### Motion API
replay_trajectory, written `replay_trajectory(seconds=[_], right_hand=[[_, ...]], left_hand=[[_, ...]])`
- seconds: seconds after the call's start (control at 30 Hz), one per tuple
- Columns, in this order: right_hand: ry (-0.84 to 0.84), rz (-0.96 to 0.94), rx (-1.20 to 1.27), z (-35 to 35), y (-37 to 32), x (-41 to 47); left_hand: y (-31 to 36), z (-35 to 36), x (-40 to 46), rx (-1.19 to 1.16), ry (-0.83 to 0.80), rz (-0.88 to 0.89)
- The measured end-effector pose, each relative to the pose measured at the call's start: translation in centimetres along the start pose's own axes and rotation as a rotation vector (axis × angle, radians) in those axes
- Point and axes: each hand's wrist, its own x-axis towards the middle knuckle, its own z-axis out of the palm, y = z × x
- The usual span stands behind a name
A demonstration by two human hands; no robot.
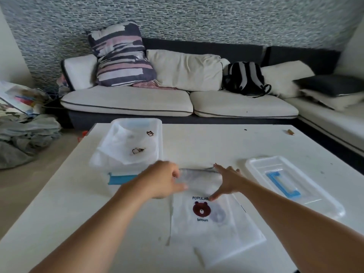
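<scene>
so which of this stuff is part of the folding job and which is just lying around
In the job:
shirt
left hand, gripping its top fold
right hand, spread flat on it
box holding folded clothes
lid, off, beside the shirt

Lying about:
backpack
striped cushion
sofa
clothes heap on the floor

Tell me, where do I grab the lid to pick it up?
Grab the blue handle in the middle of the lid, coming from above. The lid lies flat on the table, handle side up, with nothing on it. The handle looks folded flat, so you may need to hook a finger under it first.
</scene>
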Motion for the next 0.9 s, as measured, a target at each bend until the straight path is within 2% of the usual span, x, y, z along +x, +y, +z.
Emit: replay_trajectory(seconds=[0.07, 0.17, 0.27, 0.4, 0.47, 0.57, 0.67, 0.73, 0.83, 0.9], right_hand=[[0.076, -0.021, 0.093, 0.1, -0.2, -0.2], [0.114, -0.006, 0.166, 0.1, -0.9, -0.3], [0.095, 0.073, 0.440, 0.2, -0.6, -0.4], [0.006, 0.165, 1.093, 0.8, 0.7, -0.5], [0.006, 0.196, 1.204, 0.2, 1.4, -0.6], [0.066, 0.282, 1.023, -0.3, 2.1, -0.8], [0.056, 0.261, 0.943, -0.2, 1.9, -2.1], [0.108, 0.243, 0.766, -0.6, 1.6, -2.8], [0.230, 0.204, 0.575, -2.2, 1.1, -3.5], [0.231, 0.188, 0.587, -3.2, 0.9, -3.7]], left_hand=[[0.3, 2.5, 0.3, 0.226, -0.198, -0.135], [0.1, 5.8, 0.9, 0.238, -0.315, -0.287], [0.4, 8.0, 2.1, 0.016, -0.190, -0.425], [0.9, 9.3, 3.0, -0.518, -0.098, -0.544], [1.0, 9.9, 3.0, -0.649, -0.072, -0.614], [1.1, 9.8, 3.1, -0.762, -0.028, -0.578], [1.3, 8.4, 2.9, -0.372, 0.099, -0.441], [1.7, 7.2, 2.3, -0.170, 0.200, -0.340], [1.5, 5.7, 1.3, -0.138, 0.245, -0.296], [1.6, 4.6, 1.1, -0.138, 0.165, -0.324]])
